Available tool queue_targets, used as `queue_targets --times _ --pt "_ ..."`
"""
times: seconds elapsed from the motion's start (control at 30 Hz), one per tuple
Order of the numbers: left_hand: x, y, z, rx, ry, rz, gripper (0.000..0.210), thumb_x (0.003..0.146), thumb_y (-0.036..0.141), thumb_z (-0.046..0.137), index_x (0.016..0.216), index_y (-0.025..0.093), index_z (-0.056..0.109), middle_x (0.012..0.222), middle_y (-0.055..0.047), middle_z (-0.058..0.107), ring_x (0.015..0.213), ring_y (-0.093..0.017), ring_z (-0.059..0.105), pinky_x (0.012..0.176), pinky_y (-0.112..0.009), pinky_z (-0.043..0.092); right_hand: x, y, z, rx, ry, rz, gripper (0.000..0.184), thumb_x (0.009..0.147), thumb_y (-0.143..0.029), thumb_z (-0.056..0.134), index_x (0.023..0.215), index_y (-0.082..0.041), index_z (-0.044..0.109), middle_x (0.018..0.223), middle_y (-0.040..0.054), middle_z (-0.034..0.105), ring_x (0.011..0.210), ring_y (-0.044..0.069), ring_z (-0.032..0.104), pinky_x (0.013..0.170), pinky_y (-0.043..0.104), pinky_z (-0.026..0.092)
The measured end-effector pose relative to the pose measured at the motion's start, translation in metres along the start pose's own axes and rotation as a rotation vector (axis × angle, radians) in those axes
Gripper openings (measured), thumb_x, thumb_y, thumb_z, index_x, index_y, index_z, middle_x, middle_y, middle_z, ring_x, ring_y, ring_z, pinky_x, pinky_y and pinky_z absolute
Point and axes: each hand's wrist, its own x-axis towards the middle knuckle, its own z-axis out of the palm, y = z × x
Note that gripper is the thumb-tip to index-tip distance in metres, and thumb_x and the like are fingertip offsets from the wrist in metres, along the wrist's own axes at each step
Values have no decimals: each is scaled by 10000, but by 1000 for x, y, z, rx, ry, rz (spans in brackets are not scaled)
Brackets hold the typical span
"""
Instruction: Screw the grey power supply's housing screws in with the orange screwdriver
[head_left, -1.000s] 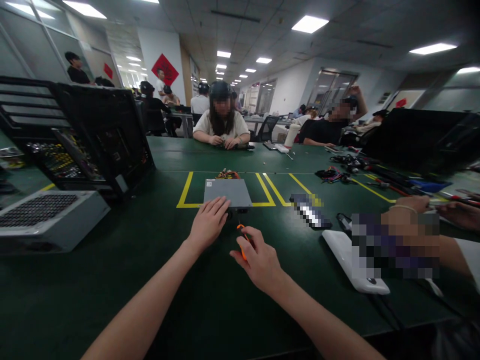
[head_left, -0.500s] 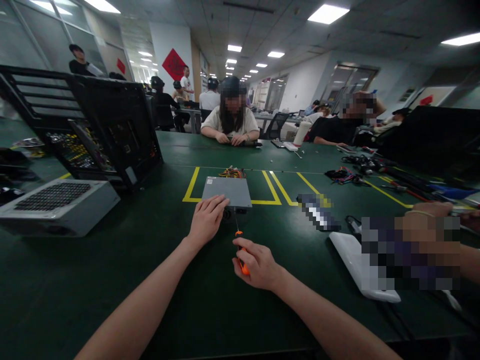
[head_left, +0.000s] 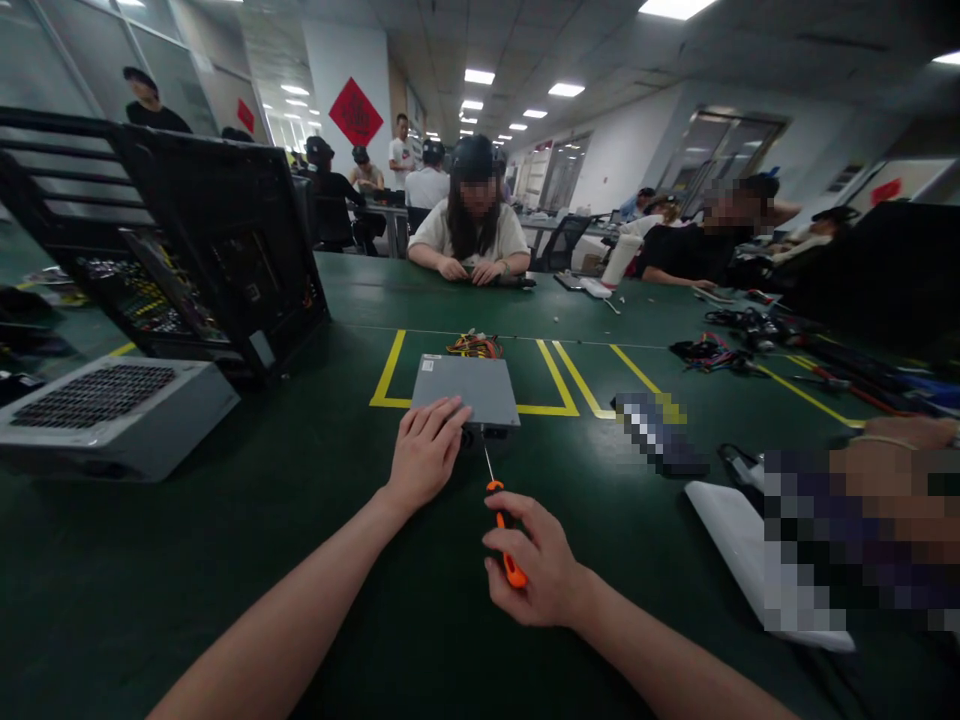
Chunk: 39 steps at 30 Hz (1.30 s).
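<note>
A grey power supply unit point(head_left: 472, 382) lies flat on the green table, its socket side facing me and a bundle of coloured cables point(head_left: 475, 345) behind it. My left hand point(head_left: 427, 450) holds its near left corner, fingers over the top; the thumb is hidden. My right hand point(head_left: 536, 560) is closed around an orange and black screwdriver point(head_left: 513, 568), thumb beneath and fingers curled over the handle. The thin shaft points at the unit's near side, by the socket. Whether the tip touches a screw I cannot tell.
A black computer case point(head_left: 217, 250) and a second power supply point(head_left: 187, 425) stand at left. Yellow tape point(head_left: 390, 370) marks the table point(head_left: 360, 620). A white device point(head_left: 727, 540), loose cables point(head_left: 709, 352) and a neighbour's hand point(head_left: 892, 470) are at right. Another person point(head_left: 472, 225) sits opposite.
The screwdriver and my right hand have come back a little toward me. My left hand stays on the power supply unit. The whole view has shifted slightly.
</note>
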Motion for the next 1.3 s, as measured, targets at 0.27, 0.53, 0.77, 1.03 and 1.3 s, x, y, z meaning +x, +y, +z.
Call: queue_targets --times 0.27,0.53,0.77,1.03,1.3 --pt "0 0 1 1 -8 -13 348 878 186 421 1208 254 504 1263 -35 536 1178 -189 455 975 -373 316 0 0 -4 96 24 87 253 771 -180 506 1016 -170 447 1039 130 520 898 187 561 600 257 499" --pt "-1 0 2 14 -8 -17 348 877 183 422 1208 252 504 1266 -36 533 1180 -188 453 973 -372 317 5 -2 -8 52 -29 82 173 789 -214 513 957 -175 515 945 100 593 806 190 578 652 329 497" --pt "0 1 1 -1 2 -20 332 879 185 424 1193 246 512 1256 -34 541 1174 -185 455 974 -370 313 3 -1 -9 122 37 111 135 805 -251 516 914 -182 481 1018 119 568 908 191 589 694 302 523" --pt "0 1 -1 -13 -8 -22 331 878 194 424 1195 242 504 1261 -29 537 1176 -179 452 980 -369 310 2 -1 -8 49 35 82 186 795 -239 543 952 -152 497 999 133 586 883 183 589 657 275 516" --pt "-1 2 0 -8 -3 -28 333 872 193 428 1190 244 513 1250 -38 544 1175 -190 455 979 -379 309 4 -4 -9 11 -59 100 192 812 -289 523 960 -167 519 1010 116 611 859 184 604 633 288 508"
